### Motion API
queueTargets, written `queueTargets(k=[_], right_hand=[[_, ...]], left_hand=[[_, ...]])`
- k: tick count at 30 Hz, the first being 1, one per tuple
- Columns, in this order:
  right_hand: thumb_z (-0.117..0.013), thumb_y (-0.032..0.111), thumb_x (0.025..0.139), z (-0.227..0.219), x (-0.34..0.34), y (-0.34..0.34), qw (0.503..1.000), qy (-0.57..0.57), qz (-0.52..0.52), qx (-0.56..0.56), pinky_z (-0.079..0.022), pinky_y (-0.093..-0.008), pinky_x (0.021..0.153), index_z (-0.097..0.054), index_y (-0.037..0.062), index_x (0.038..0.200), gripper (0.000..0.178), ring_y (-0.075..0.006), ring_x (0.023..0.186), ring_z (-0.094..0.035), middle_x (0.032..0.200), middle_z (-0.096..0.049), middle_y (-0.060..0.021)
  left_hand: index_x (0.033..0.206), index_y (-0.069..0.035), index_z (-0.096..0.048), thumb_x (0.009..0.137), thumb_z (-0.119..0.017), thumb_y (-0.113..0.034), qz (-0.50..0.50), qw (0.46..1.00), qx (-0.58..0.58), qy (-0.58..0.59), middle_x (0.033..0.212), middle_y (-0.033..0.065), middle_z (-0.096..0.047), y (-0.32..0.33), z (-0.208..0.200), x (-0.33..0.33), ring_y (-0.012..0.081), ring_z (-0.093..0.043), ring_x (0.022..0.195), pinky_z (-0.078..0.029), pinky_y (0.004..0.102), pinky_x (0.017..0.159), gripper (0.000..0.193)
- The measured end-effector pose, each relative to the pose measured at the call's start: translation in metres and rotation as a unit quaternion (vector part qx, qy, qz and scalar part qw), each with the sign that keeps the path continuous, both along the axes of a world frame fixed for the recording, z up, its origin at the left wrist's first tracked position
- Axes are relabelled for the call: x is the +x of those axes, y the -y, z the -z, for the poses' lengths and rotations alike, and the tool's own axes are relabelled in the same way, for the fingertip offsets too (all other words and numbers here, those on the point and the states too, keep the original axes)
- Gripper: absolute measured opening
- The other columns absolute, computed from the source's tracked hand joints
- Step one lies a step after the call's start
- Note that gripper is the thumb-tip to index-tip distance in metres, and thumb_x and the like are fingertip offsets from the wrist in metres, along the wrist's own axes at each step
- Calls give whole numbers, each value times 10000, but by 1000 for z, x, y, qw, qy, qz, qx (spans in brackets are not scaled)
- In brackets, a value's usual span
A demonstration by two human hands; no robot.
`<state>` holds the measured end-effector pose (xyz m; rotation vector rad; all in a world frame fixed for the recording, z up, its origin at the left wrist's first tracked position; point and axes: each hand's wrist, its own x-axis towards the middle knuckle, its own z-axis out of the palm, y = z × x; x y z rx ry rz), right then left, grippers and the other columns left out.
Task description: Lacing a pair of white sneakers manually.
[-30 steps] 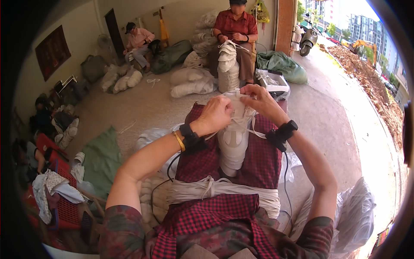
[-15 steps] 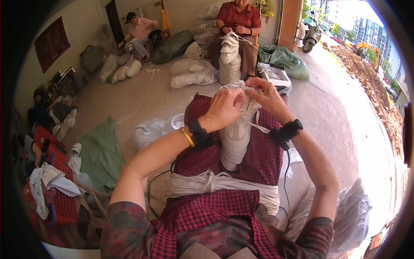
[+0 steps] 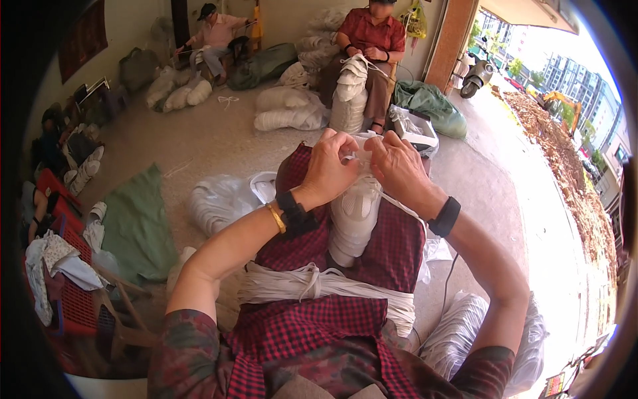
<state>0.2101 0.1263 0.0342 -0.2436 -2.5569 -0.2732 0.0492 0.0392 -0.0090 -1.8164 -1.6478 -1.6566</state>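
The stack of shoe uppers point(image 3: 352, 233) is off-white, curved and nested, with pale oval panels, and leans between the knees over checked cloth point(image 3: 299, 229). A thin white lace point(image 3: 401, 204) trails rightward. The left hand point(image 3: 330, 167) and right hand point(image 3: 401, 166) curl inward at its top; I cannot tell what their fingertips grip. Nearer the waist lies a tied lace bundle point(image 3: 359, 290).

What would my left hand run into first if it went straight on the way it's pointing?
Probably the pale shoe upper on top of the stack: your left hand points at it, with its fingertips at or very near it. Contact and depth are hard to tell.
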Motion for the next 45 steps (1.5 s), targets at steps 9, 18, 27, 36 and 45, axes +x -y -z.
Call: queueTargets(k=[9, 18, 27, 36, 45], right_hand=[[-538, 6, 829, -35, -2, -4, 978, 170, -28, 118, -455, -425, 769, -444, 14, 894, 115, -314, 898, -538, 766, -532, -140], [-596, -87, 747, -68, 115, -55, 980, 142, 140, 22, -497, -411, 780, -529, 29, 923, 220, -291, 897, -598, 827, -649, -108], [-689, 114, 878, -18, 52, -14, 964, -7, -31, -265, -494, -341, 666, -519, 80, 1222, 385, -176, 678, -595, 760, -606, -68], [-810, 176, 777, -4, 44, -41, 948, 14, -55, -312, -480, -329, 664, -546, 77, 1014, 368, -167, 712, -653, 740, -661, -58], [-706, 239, 893, -1, 51, -33, 939, -12, -49, -341, -480, -297, 580, -561, 70, 1030, 262, -137, 675, -652, 771, -682, -66]], left_hand=[[841, -5, -675, 743, -766, -68, 30, 989, -103, 99, 899, 72, -646, -5, 2, -12, 126, -623, 737, -532, 276, 689, 148], [833, -13, -683, 785, -687, -50, 90, 993, -56, 53, 837, 79, -656, -1, -25, -5, 185, -649, 739, -529, 318, 709, 61], [834, -15, -688, 787, -611, -54, 62, 976, -91, -186, 844, 137, -633, -3, -21, 18, 344, -624, 849, -496, 421, 751, 98], [834, -23, -723, 742, -655, -52, 111, 965, -170, -167, 777, 138, -634, -20, -27, 20, 339, -634, 715, -491, 425, 670, 118], [784, -26, -653, 795, -585, -56, 6, 943, -198, -266, 857, 150, -600, 20, -69, -23, 362, -613, 878, -487, 460, 795, 75]])
